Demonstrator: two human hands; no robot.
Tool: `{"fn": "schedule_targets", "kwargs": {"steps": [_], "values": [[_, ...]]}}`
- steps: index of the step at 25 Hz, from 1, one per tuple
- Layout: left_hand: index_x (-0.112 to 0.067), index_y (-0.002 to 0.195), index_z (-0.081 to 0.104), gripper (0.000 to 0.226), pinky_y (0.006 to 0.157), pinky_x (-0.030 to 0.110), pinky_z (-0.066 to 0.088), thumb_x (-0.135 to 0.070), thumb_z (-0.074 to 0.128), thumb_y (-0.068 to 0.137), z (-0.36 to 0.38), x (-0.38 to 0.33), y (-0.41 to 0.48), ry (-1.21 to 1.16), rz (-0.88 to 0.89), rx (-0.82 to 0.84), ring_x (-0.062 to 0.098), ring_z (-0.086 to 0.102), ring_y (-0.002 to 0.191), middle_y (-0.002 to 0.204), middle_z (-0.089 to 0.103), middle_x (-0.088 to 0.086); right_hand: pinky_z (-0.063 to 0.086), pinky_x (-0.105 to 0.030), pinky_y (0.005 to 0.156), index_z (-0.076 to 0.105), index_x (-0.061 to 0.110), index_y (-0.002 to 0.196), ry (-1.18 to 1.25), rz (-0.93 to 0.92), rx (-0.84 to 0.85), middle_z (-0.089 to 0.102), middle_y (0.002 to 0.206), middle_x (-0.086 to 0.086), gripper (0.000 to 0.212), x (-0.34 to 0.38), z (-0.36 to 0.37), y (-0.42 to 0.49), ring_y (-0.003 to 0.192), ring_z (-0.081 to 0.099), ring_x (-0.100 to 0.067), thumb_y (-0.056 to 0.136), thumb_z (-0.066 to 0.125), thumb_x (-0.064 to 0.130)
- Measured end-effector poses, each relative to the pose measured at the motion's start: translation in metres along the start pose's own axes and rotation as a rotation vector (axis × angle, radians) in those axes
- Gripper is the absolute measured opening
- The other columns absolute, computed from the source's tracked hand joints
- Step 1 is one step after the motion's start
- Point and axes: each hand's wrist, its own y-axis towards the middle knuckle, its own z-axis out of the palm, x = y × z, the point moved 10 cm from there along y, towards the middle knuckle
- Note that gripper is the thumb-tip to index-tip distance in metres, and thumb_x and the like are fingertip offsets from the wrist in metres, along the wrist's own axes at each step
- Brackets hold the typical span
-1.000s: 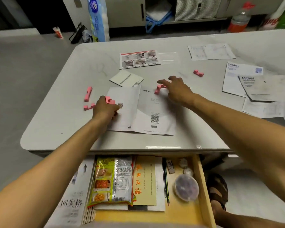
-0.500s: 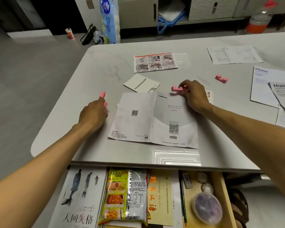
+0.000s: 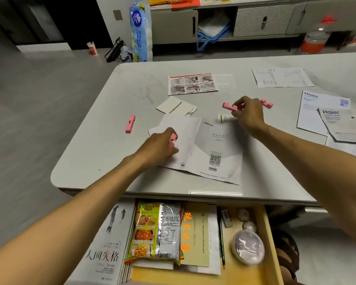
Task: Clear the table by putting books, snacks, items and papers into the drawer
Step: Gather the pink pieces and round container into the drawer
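My left hand grips pink foam blocks above the left page of an open white leaflet on the grey table. My right hand pinches another pink block above the table, past the leaflet's far edge. A small white tube lies just under that hand. One pink block lies loose to the left, and another shows just behind my right hand. The open wooden drawer below the table's front edge holds books, a snack bag and a round lidded box.
More papers lie on the table: a photo instruction sheet, a small white card, a printed sheet at the back and Haier leaflets at the right. My sandalled foot shows beside the drawer. A tissue pack stands beyond the table.
My left hand moved right onto the leaflet with pink blocks in it, leaving one block on the table. My right hand lifted its pink block and moved right, uncovering the small tube.
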Motion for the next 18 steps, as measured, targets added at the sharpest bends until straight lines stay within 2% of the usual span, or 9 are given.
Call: {"fn": "schedule_targets", "kwargs": {"steps": [2,5,7,9,11,13,14,16,18], "values": [[-0.023,0.114,0.047,0.027,0.065,0.029,0.041,-0.025,0.059,0.09,0.03,0.0,0.0,0.208,0.03,0.172,0.019,0.056,0.079,0.087,0.054,-0.007,0.044,-0.025,0.081,0.064,0.005,0.112,-0.079,-0.047,-0.038,0.052,0.122,-0.018,0.022,0.006,-0.022,-0.007,0.09,0.057,-0.025,0.09,0.066,0.006],[-0.024,0.112,0.047,0.022,0.065,0.029,0.042,-0.024,0.057,0.092,0.035,0.002,-0.002,0.201,-0.016,0.207,0.017,0.056,0.077,0.089,0.055,-0.006,0.041,-0.025,0.082,0.063,0.006,0.113,-0.101,-0.101,0.009,0.052,0.116,-0.014,0.022,0.017,-0.043,-0.028,0.09,0.052,-0.021,0.092,0.065,0.009],[-0.023,0.114,0.048,0.024,0.069,0.032,0.046,-0.025,0.058,0.092,0.028,-0.005,-0.011,0.163,-0.028,0.153,0.02,0.058,0.079,0.093,0.059,-0.002,0.047,-0.029,0.075,0.065,0.011,0.107,-0.03,-0.127,0.206,0.061,0.106,-0.011,0.019,0.026,-0.035,-0.064,0.084,0.061,-0.024,0.088,0.069,0.012],[-0.02,0.118,0.049,0.03,0.075,0.035,0.048,-0.026,0.061,0.091,0.025,-0.022,-0.029,0.051,-0.001,0.113,0.023,0.06,0.082,0.093,0.064,0.002,0.049,-0.024,0.065,0.065,0.013,0.101,0.01,-0.145,0.535,0.067,0.101,-0.006,0.014,0.033,-0.018,-0.129,0.075,0.064,-0.019,0.087,0.07,0.012],[-0.02,0.12,0.051,0.032,0.078,0.036,0.05,-0.028,0.063,0.091,0.034,-0.041,-0.06,-0.111,0.038,0.145,0.022,0.063,0.084,0.091,0.067,0.002,0.05,-0.024,0.066,0.065,0.018,0.095,-0.127,-0.184,0.908,0.067,0.095,0.001,0.008,0.022,-0.001,-0.217,0.075,0.063,-0.014,0.088,0.069,0.016],[-0.019,0.122,0.051,0.033,0.074,0.033,0.052,-0.029,0.064,0.092,0.057,-0.054,-0.096,-0.209,0.049,0.263,0.021,0.064,0.087,0.099,0.066,0.004,0.051,-0.025,0.068,0.063,0.025,0.087,-0.293,-0.164,1.183,0.069,0.088,0.002,0.009,-0.012,0.013,-0.296,0.077,0.066,-0.015,0.087,0.069,0.017],[-0.017,0.122,0.051,0.033,0.069,0.031,0.051,-0.026,0.064,0.092,0.076,-0.059,-0.114,-0.238,0.044,0.349,0.022,0.065,0.086,0.1,0.066,0.007,0.053,-0.025,0.068,0.063,0.025,0.087,-0.349,-0.11,1.258,0.071,0.089,0.0,0.011,-0.034,0.019,-0.326,0.077,0.069,-0.017,0.087,0.07,0.017],[-0.011,0.12,0.051,0.031,0.062,0.029,0.051,-0.018,0.063,0.093,0.117,-0.064,-0.142,-0.252,0.039,0.509,0.022,0.064,0.08,0.098,0.065,0.01,0.056,-0.026,0.069,0.066,0.02,0.095,-0.404,0.034,1.292,0.072,0.093,-0.004,0.012,-0.074,0.031,-0.359,0.075,0.069,-0.018,0.085,0.072,0.014],[-0.01,0.118,0.051,0.028,0.058,0.027,0.052,-0.013,0.063,0.093,0.157,-0.061,-0.16,-0.244,0.005,0.625,0.019,0.062,0.075,0.093,0.061,0.005,0.054,-0.028,0.073,0.068,0.015,0.104,-0.531,0.034,1.3,0.07,0.097,-0.004,0.021,-0.102,0.044,-0.378,0.078,0.064,-0.016,0.084,0.073,0.018]]}}
